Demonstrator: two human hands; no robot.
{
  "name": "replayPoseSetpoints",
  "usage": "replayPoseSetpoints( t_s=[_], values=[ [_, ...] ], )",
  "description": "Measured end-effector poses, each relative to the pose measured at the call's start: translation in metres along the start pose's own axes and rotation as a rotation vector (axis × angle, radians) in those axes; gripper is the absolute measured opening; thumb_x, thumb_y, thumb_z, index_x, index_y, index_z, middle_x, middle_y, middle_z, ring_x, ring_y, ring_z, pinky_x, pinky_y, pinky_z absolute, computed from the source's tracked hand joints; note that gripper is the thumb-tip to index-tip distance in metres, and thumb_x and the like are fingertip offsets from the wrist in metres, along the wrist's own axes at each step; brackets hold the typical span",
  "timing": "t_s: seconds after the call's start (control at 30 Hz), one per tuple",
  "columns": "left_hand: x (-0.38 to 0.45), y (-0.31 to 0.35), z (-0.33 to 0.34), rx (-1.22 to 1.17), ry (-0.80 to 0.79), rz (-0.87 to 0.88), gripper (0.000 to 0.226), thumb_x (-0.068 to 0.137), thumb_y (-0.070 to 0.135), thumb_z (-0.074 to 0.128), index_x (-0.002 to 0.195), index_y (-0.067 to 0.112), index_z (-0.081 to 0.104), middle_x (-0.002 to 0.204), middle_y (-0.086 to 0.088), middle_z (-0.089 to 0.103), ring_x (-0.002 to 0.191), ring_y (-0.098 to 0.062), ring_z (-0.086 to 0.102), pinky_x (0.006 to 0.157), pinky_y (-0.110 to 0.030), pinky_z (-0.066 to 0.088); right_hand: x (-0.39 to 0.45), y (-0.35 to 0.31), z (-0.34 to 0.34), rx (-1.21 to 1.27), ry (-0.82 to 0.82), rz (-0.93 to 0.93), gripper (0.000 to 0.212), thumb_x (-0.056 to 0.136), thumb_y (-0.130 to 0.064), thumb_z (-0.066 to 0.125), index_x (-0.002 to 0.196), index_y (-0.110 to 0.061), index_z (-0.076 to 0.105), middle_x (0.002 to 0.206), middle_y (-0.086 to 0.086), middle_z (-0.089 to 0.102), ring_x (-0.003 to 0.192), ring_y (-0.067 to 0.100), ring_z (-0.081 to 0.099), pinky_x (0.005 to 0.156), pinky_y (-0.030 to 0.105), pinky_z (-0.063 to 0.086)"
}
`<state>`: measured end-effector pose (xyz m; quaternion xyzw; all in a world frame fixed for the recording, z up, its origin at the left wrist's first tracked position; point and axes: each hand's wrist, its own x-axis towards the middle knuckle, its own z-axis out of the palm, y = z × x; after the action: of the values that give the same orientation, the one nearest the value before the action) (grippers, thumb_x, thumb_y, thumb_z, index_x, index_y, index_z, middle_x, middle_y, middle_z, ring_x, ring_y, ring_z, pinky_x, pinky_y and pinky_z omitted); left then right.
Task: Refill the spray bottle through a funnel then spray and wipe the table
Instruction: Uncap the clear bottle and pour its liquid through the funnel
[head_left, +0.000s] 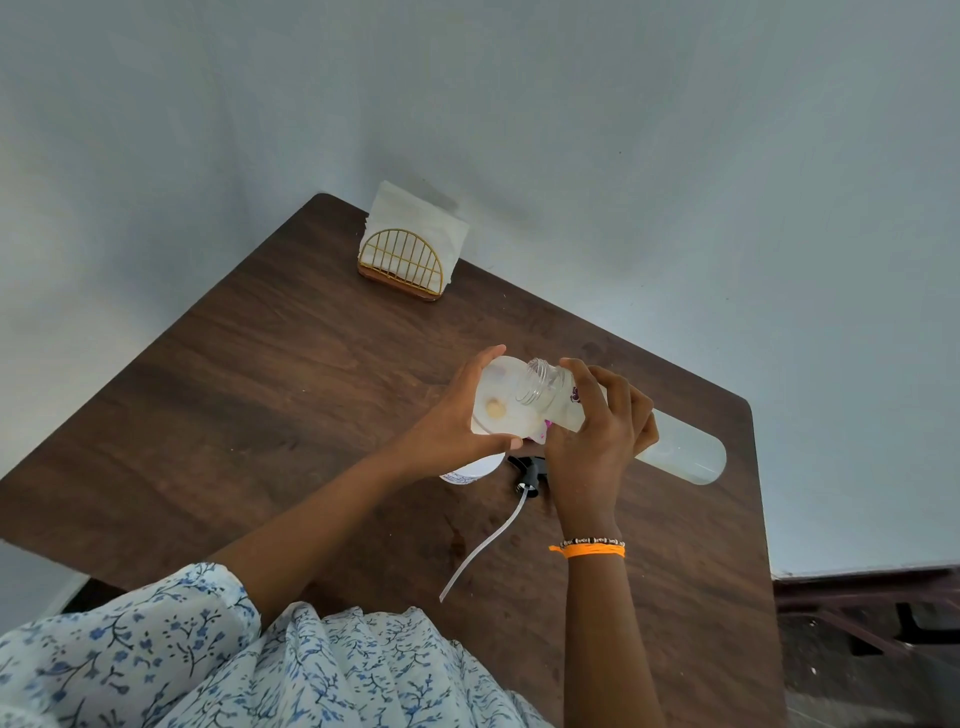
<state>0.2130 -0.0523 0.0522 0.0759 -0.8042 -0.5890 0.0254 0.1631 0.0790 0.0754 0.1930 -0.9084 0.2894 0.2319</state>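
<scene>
My left hand (452, 431) grips the rim of a white funnel (498, 408), which sits over the spray bottle (467, 474); only the bottle's lower white part shows under my hand. A long translucent refill bottle (680, 457) is held by my right hand (597, 441), tipped nearly flat with its open threaded mouth over the funnel's bowl. Whether liquid is flowing I cannot tell. The black spray head (530, 470), with its long clear dip tube, lies loose on the brown wooden table (260, 389) just below my hands.
A gold wire napkin holder (410, 262) full of white napkins stands at the table's far corner by the grey wall. The table's right edge drops off beside dark furniture (872, 613) at the lower right.
</scene>
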Motion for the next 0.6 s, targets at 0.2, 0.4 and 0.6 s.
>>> replayPoseSetpoints(
  t_s=[0.2,0.4,0.6],
  values=[
    [-0.0007,-0.0007,0.0009,0.001,0.004,0.002,0.093,0.075,0.027,0.074,0.141,0.032,0.010,0.152,0.008,0.015,0.134,-0.007,0.022,0.101,-0.021,0.023,0.0007,-0.0023,-0.0012,0.024,0.014,0.009,0.050,0.061,-0.011,0.060,0.111,-0.018,0.065,0.110,0.009,0.062,0.108,0.019,0.034,0.093,0.045,0.028],
    [-0.0009,0.0008,0.0002,0.011,0.003,-0.001,0.093,0.075,0.027,0.074,0.142,0.032,0.010,0.152,0.008,0.014,0.135,-0.008,0.022,0.101,-0.022,0.022,0.0002,0.0001,-0.0004,0.006,0.005,-0.002,0.055,0.059,0.001,0.074,0.110,-0.017,0.065,0.110,0.009,0.062,0.108,0.020,0.034,0.091,0.045,0.028],
    [-0.0012,0.0019,-0.0005,0.008,-0.004,-0.002,0.092,0.075,0.027,0.074,0.142,0.031,0.010,0.152,0.007,0.014,0.134,-0.007,0.022,0.101,-0.021,0.022,-0.0004,-0.0003,0.0010,-0.005,0.009,0.000,0.057,0.058,0.002,0.080,0.109,-0.018,0.065,0.110,0.009,0.063,0.107,0.019,0.034,0.091,0.049,0.032]
  ],
)
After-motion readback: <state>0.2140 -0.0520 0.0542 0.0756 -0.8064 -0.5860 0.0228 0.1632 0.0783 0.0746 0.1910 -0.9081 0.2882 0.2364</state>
